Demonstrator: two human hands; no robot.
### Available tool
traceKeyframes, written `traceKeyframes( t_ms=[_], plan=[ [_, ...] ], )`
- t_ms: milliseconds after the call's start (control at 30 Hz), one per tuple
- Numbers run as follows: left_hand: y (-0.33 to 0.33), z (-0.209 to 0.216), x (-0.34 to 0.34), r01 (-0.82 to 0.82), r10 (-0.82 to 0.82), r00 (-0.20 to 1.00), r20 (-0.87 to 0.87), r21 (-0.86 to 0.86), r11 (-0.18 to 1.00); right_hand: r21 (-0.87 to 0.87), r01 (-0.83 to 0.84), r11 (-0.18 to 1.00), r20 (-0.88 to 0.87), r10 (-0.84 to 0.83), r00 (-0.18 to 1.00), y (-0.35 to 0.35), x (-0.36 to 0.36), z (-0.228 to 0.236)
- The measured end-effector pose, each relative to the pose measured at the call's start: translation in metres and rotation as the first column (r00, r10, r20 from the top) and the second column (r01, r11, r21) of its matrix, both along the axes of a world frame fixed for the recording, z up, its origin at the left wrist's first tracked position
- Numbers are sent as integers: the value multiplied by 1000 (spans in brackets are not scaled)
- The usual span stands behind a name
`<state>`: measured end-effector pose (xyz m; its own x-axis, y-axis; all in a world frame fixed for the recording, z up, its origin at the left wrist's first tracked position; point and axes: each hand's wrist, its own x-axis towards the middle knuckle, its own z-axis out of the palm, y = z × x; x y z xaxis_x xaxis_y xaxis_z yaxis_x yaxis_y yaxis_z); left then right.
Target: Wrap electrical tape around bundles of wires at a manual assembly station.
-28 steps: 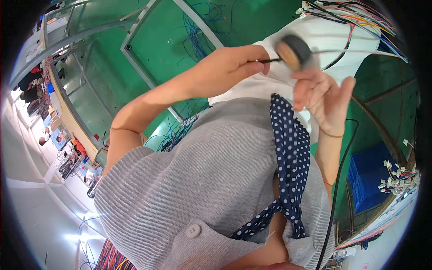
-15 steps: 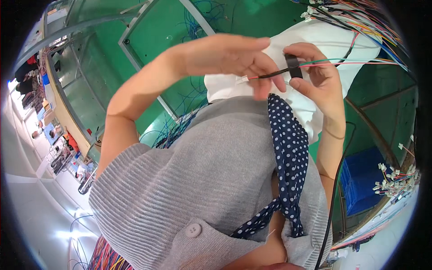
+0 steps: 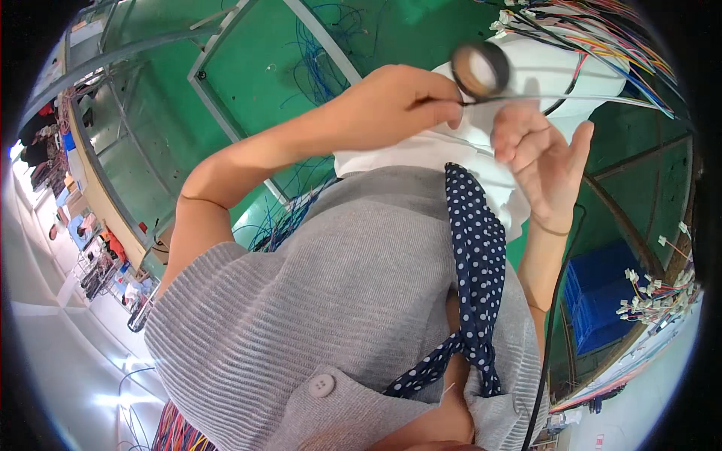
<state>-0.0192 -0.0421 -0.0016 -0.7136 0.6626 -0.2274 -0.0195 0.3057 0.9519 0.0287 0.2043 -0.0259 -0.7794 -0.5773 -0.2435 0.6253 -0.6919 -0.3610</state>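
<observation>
My left hand [image 3: 417,109] is closed, thumb and fingers pinching a thin bundle of wires [image 3: 594,98] at its dark end. From there the wires run right, blurred, toward the larger bundle. A roll of black tape [image 3: 456,69] is smeared by motion just beyond my left fingertips; its pale core shows, and whether it hangs from the wires is unclear. My right hand [image 3: 543,154] is off the roll, below the wires, its thumb stretched away and its fingers loosely curled, with nothing visible in them. The white connector is hidden behind my left hand.
White cloth [image 3: 421,154] covers my lap. Many coloured wires with white connectors [image 3: 602,34] lie at the upper right. A blue crate [image 3: 602,293] stands at the right, beside more connector ends [image 3: 658,297]. A grey metal frame [image 3: 320,37] stands on the green floor.
My right hand has let go of the tape roll and drawn down from it. The roll has swung up and left. My left hand has closed on the wires near the dark sleeve.
</observation>
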Motion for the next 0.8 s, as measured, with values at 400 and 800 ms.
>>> traceKeyframes(
  t_ms=[400, 800],
  plan=[
    [4, 19, -36, 196, -280, 611, 741, 201, 960, 617, 160, 770, -408, 139, 902, -22, -13, 5],
    [12, -8, -31, 240, -238, 891, 387, 45, 970, 773, 359, 524, -544, 255, 799, -14, -2, 12]
  ],
)
